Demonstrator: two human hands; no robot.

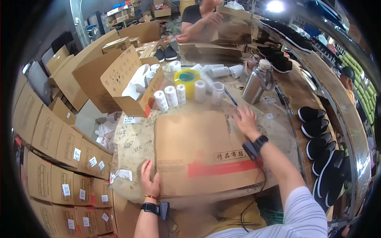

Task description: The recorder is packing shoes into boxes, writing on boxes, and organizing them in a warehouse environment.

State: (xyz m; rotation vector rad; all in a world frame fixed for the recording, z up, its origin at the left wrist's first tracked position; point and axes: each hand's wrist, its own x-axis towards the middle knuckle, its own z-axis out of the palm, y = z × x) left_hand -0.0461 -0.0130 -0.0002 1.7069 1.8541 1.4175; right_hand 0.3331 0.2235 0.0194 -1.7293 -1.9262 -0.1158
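Observation:
A flat brown cardboard carton with a red band and dark print lies on the worktable in front of me. Near its lower left edge is my left hand, its fingers stretched out and holding nothing. Past the carton's upper right side reaches my right hand, open with the fingers apart. Just beyond its fingertips a blue pen lies on the table. Each wrist carries a black strapped device.
Behind the carton stand white label rolls, a yellow tape roll and a steel flask. An open box holds more rolls. Stacked cartons fill the left; black shoes line the right shelf. A person handles cardboard opposite.

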